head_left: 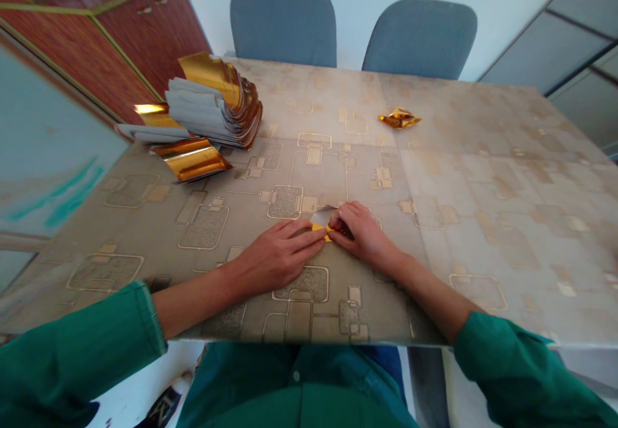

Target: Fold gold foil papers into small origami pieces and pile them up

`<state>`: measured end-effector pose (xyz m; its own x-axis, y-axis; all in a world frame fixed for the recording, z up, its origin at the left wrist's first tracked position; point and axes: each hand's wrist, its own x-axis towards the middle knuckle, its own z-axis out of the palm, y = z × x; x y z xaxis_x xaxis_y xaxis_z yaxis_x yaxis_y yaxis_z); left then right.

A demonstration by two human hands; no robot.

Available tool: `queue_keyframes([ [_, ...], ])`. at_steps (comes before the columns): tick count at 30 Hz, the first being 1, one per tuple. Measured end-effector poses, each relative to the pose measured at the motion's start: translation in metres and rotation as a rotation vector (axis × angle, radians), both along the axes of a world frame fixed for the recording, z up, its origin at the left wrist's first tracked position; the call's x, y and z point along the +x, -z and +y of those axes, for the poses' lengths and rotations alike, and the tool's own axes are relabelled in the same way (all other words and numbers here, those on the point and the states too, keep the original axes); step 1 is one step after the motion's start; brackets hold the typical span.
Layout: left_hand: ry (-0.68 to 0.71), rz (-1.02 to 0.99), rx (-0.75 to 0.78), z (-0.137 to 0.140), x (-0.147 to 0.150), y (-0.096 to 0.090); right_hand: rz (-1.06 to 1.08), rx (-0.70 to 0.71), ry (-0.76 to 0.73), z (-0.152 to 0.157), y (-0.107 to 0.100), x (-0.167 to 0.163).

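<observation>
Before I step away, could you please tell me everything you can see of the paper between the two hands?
The paper is small, yellow-gold in part, with a pale greyish part ending in a point on the far side. It looks partly folded, though the hands hide much of it. It is at the near side of the table; the flat left hand touches it, and the right hand seems to pinch it.
</observation>
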<state>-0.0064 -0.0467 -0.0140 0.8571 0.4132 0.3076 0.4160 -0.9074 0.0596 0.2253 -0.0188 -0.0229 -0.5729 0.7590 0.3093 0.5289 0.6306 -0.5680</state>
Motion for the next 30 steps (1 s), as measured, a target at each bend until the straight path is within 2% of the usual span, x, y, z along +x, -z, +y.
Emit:
queue_keyframes([
  [5, -0.02, 0.016, 0.031, -0.002, 0.001, 0.001, 0.005, 0.01, 0.079, -0.001, -0.003, 0.002],
  [9, -0.024, 0.03, 0.052, -0.002, 0.001, 0.002, -0.061, 0.104, 0.211, -0.006, -0.006, 0.006],
  [11, -0.031, 0.035, 0.05, -0.002, 0.002, 0.002, -0.134, 0.138, 0.232, -0.008, -0.008, 0.007],
  [20, -0.105, 0.036, 0.02, -0.008, 0.009, 0.003, -0.161, 0.193, 0.114, -0.008, -0.008, 0.013],
  [25, -0.124, 0.009, 0.001, -0.014, 0.013, 0.004, -0.161, 0.263, -0.019, -0.001, -0.008, 0.022],
  [30, -0.15, 0.007, 0.028, -0.01, 0.017, 0.004, -0.185, 0.29, -0.066, 0.002, -0.009, 0.026],
])
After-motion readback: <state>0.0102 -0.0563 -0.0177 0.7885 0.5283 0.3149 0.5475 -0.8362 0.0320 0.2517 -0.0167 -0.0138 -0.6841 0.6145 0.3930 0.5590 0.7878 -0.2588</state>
